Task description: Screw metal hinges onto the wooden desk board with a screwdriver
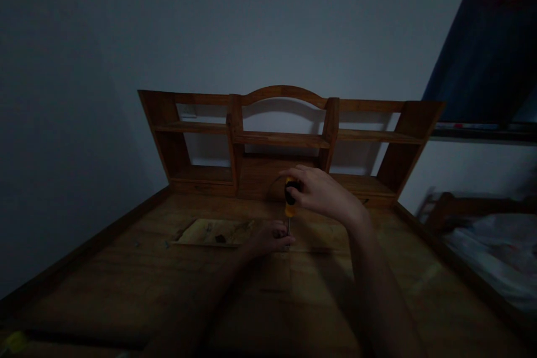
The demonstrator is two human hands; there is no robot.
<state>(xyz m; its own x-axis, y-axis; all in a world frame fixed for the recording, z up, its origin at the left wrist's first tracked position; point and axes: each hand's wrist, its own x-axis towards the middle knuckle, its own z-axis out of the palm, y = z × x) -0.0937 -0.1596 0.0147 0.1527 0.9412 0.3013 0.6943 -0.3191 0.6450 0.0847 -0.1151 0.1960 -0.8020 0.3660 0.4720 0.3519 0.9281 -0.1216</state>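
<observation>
My right hand is wrapped round the yellow and black handle of a screwdriver, which stands upright with its tip down on the wooden desk top. My left hand rests on the desk at the base of the shaft, its fingers pinched together around the tip. What they pinch is too small and dark to make out. A shallow rectangular recess in the desk top lies just left of my left hand.
A wooden hutch with shelves stands along the back of the desk against a pale wall. Raised wooden rails run along the desk's left and right edges. A bed with light bedding is at the right. The room is dim.
</observation>
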